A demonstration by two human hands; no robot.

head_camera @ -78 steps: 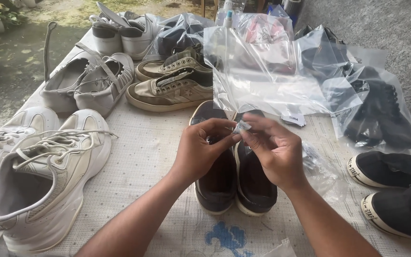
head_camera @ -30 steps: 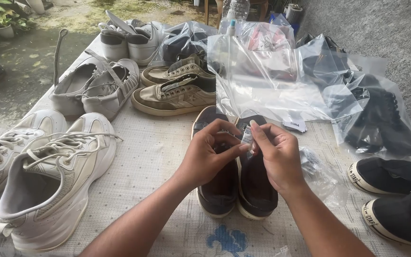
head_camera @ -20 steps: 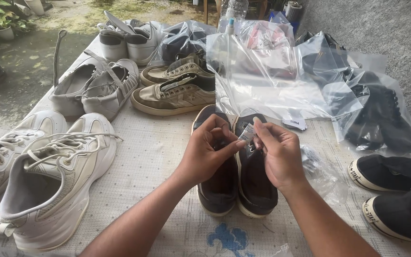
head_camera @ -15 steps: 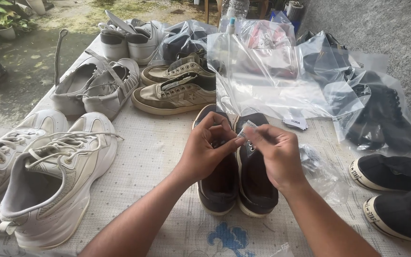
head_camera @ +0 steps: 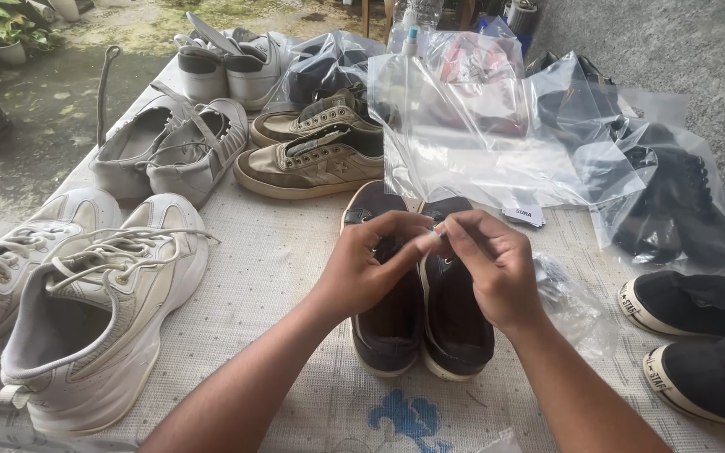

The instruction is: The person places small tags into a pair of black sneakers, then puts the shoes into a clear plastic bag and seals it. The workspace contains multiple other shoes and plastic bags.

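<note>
My left hand (head_camera: pixel 372 270) and my right hand (head_camera: pixel 490 267) meet above a pair of dark brown slip-on shoes (head_camera: pixel 419 312) standing side by side on the white patterned tablecloth (head_camera: pixel 270 277). Between the fingertips of both hands sits a small clear-white object (head_camera: pixel 436 238), too small to name. The hands hide the middle of both shoes. A large clear plastic bag (head_camera: pixel 497 134) lies just beyond the shoes' toes.
Big white sneakers (head_camera: pixel 86 310) lie at the near left, grey shoes (head_camera: pixel 165 155) and olive sneakers (head_camera: pixel 316 151) further back, white high-tops (head_camera: pixel 228 63) at the far end. Black shoes in a plastic bag (head_camera: pixel 673 201) and black canvas shoes (head_camera: pixel 698 335) lie at the right.
Both hands stayed over the brown shoes, working the small object between the fingertips; the fingers have drawn closer together and the piece looks more pinched.
</note>
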